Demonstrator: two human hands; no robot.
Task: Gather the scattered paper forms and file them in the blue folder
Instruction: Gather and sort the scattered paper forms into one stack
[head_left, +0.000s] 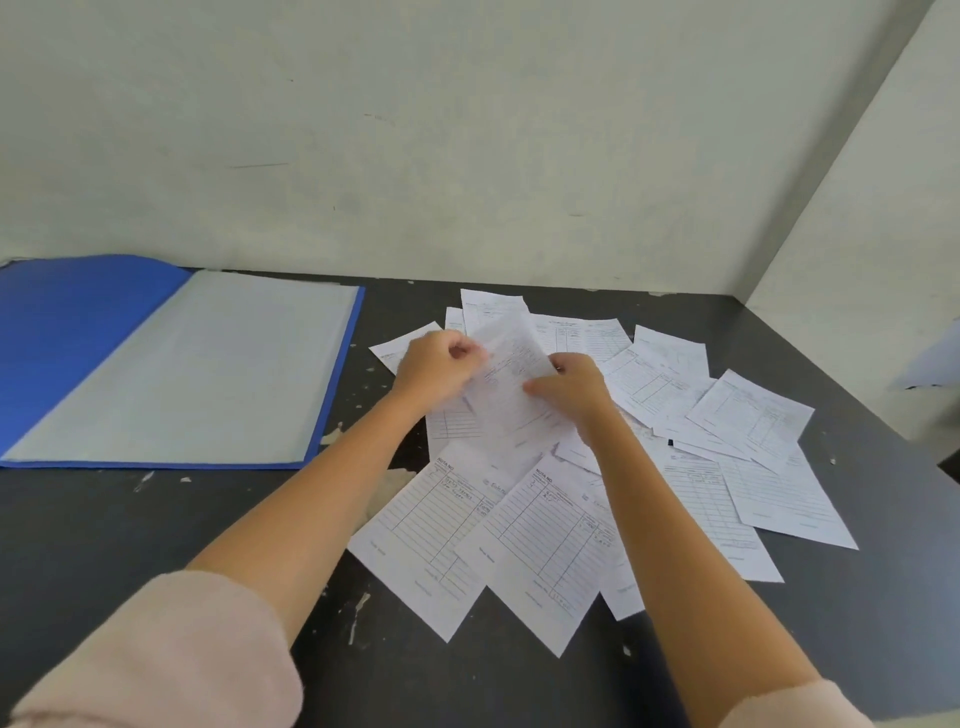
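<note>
Pale walls meet in a corner behind the dark table (104, 519). Both hands hold one sheet (511, 384) over the pile: the left hand (441, 364) grips its left edge with curled fingers, and the right hand (571, 387) pinches its right edge. Scattered forms (545, 535) lie beneath and mostly rightward. The blue folder (78, 332) lies open well to the left, nearer the left hand, so filing likely means carrying leftward.

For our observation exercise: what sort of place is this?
Probably an office desk in a corner: ruled paper forms scattered on a dark chipped table, an open blue folder beside them.
</note>
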